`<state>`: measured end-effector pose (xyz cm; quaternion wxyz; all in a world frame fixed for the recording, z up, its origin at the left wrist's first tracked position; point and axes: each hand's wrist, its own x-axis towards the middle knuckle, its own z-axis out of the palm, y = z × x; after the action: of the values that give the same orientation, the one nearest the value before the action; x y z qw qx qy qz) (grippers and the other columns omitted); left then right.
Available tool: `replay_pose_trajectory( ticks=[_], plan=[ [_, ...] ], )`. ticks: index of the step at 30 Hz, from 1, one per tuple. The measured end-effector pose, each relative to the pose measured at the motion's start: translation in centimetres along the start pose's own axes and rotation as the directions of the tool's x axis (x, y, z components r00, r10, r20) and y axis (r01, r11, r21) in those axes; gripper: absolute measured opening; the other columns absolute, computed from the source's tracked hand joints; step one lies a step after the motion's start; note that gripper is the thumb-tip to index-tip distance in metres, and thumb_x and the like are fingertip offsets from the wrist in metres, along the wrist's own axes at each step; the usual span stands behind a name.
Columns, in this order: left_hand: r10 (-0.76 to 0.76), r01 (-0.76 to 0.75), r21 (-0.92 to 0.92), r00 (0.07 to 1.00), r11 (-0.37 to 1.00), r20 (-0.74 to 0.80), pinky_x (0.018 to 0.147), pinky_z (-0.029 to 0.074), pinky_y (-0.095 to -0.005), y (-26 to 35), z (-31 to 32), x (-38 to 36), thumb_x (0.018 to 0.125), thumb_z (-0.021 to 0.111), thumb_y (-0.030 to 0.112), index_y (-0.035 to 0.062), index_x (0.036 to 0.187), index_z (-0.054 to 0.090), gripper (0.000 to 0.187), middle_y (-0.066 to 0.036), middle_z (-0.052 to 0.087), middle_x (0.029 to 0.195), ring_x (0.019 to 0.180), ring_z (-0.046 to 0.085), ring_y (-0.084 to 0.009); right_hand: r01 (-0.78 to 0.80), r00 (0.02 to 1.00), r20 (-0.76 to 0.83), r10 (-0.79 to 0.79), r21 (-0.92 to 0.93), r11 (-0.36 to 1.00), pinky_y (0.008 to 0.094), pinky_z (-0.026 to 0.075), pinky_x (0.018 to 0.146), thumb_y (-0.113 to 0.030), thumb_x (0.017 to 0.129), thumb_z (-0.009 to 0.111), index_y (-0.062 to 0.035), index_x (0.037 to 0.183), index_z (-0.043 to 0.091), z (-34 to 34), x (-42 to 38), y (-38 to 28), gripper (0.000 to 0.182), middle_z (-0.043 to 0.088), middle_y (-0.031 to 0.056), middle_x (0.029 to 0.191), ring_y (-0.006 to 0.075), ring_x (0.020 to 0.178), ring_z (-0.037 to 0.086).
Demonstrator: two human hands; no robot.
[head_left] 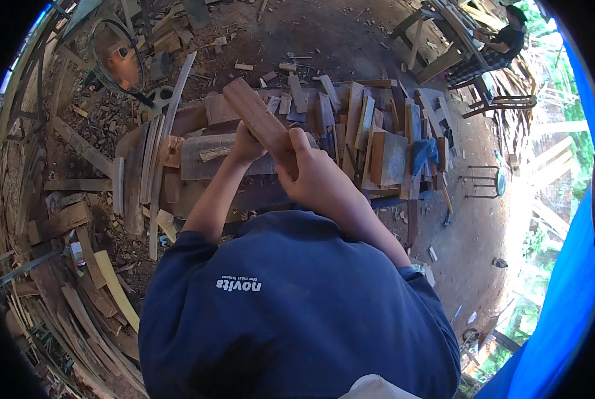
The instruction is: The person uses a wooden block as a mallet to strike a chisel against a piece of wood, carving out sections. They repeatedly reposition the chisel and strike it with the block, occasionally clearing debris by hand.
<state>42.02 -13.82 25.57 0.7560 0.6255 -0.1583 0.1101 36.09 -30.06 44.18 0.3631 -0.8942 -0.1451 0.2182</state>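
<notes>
A thick brown wooden block [256, 114] is held up at a slant in front of my chest, above the workbench. My left hand [247, 145] grips it from beneath at its left side, with most of the fingers hidden behind the wood. At the near end of the block, my right hand [314, 169] is wrapped round it, thumb on top. Under the hands lies a wide pale plank [194, 159] on the bench, with a small splintered offcut [216, 153] on it.
Many wood pieces [360, 126] crowd the bench's right part, with a blue cloth [424, 154] among them. A standing fan [119, 60] is at the far left. A person [509, 40] sits by another table at the upper right. A stool [500, 181] stands on the right.
</notes>
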Motion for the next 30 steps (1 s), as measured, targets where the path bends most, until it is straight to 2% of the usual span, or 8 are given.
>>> replay_pose_trajectory(
  ticks=[4, 11, 13, 16, 20, 22, 26, 30],
  plan=[
    [-0.046, 0.047, -0.011, 0.999, 0.999, 0.028, 0.064, 0.049, -0.0275, -1.0, -0.6, -0.1, 0.075, 0.076, 0.005, 0.0069, 0.086, 0.061, 0.019, -0.003, 0.063, 0.083, 0.074, 0.060, -0.0110, 0.002, 1.000, 0.007, -0.002, 0.016, 1.000, 0.0497, 0.052, 0.072, -0.016, 0.090, 0.060, -0.0006, 0.123, 0.032, -0.1, 0.1, 0.0, 0.046, 0.064, 0.0337, 0.086, 0.0486, 0.082, 0.065],
    [-0.005, 0.006, -0.029, 0.999, 1.000, 0.033, 0.066, 0.049, -0.0272, -0.1, -0.2, 0.3, 0.075, 0.076, 0.004, 0.0070, 0.086, 0.060, 0.019, -0.003, 0.062, 0.082, 0.075, 0.060, -0.0107, -0.007, 1.000, 0.021, 0.007, 0.021, 1.000, 0.0496, 0.052, 0.073, -0.016, 0.090, 0.059, -0.0005, 0.123, 0.032, -0.1, 0.2, -0.1, 0.046, 0.064, 0.0334, 0.087, 0.0485, 0.082, 0.065],
    [0.002, 0.002, -0.161, 1.000, 0.987, 0.026, 0.066, 0.049, -0.0275, -0.4, -0.1, 0.3, 0.075, 0.076, 0.006, 0.0069, 0.085, 0.060, 0.019, -0.003, 0.062, 0.082, 0.075, 0.059, -0.0107, -0.009, 1.000, 0.015, 0.009, 0.019, 1.000, 0.0499, 0.052, 0.073, -0.016, 0.090, 0.060, -0.0005, 0.123, 0.032, -0.2, 0.3, -0.3, 0.046, 0.064, 0.0331, 0.086, 0.0487, 0.083, 0.065],
    [-0.018, 0.019, -0.021, 0.999, 1.000, 0.048, 0.069, 0.049, -0.0279, 0.4, -0.4, 0.6, 0.075, 0.077, 0.009, 0.0066, 0.086, 0.061, 0.019, -0.002, 0.063, 0.082, 0.077, 0.060, -0.0113, 0.029, 0.999, -0.016, -0.029, 0.007, 1.000, 0.0500, 0.052, 0.073, -0.015, 0.089, 0.060, -0.0009, 0.122, 0.032, 0.0, 0.4, 0.1, 0.046, 0.064, 0.0333, 0.086, 0.0491, 0.084, 0.064],
    [-0.075, 0.080, -0.062, 0.994, 0.995, 0.077, 0.070, 0.049, -0.0278, 1.4, -0.4, 0.8, 0.076, 0.078, 0.014, 0.0068, 0.086, 0.062, 0.020, -0.002, 0.063, 0.082, 0.077, 0.060, -0.0118, -0.004, 1.000, 0.008, 0.003, 0.038, 0.999, 0.0501, 0.052, 0.073, -0.015, 0.089, 0.061, -0.0011, 0.122, 0.034, -0.3, 0.3, -0.2, 0.045, 0.064, 0.0336, 0.087, 0.0496, 0.085, 0.064],
    [-0.080, 0.102, -0.164, 0.988, 0.981, 0.133, 0.076, 0.053, -0.0301, -0.1, -1.2, 0.5, 0.072, 0.081, 0.009, 0.0029, 0.103, 0.063, 0.036, -0.006, 0.068, 0.097, 0.088, 0.065, -0.0144, 0.000, 0.999, -0.032, 0.000, 0.007, 1.000, 0.0502, 0.051, 0.074, -0.016, 0.088, 0.062, -0.0008, 0.122, 0.035, 0.0, 0.3, 0.0, 0.046, 0.064, 0.0333, 0.088, 0.0497, 0.085, 0.064],
    [-0.086, 0.101, -0.192, 0.992, 0.976, 0.087, 0.077, 0.053, -0.0299, 0.3, -1.1, 0.9, 0.072, 0.082, 0.012, 0.0027, 0.104, 0.064, 0.039, -0.006, 0.068, 0.099, 0.090, 0.065, -0.0135, 0.009, 1.000, -0.028, -0.009, 0.022, 1.000, 0.0491, 0.051, 0.077, -0.016, 0.087, 0.063, -0.0008, 0.125, 0.035, 0.4, 0.9, 0.1, 0.050, 0.064, 0.0327, 0.091, 0.0489, 0.089, 0.064],
    [0.001, 0.006, -0.144, 0.999, 0.990, 0.047, 0.077, 0.053, -0.0296, -0.3, -1.0, 0.5, 0.073, 0.082, 0.015, 0.0025, 0.103, 0.065, 0.037, -0.004, 0.069, 0.097, 0.089, 0.065, -0.0122, 0.000, 0.999, -0.034, 0.000, 0.005, 1.000, 0.0477, 0.051, 0.077, -0.017, 0.087, 0.064, -0.0003, 0.123, 0.038, 0.4, 0.8, 0.0, 0.048, 0.064, 0.0321, 0.091, 0.0489, 0.089, 0.064]
  ],
)
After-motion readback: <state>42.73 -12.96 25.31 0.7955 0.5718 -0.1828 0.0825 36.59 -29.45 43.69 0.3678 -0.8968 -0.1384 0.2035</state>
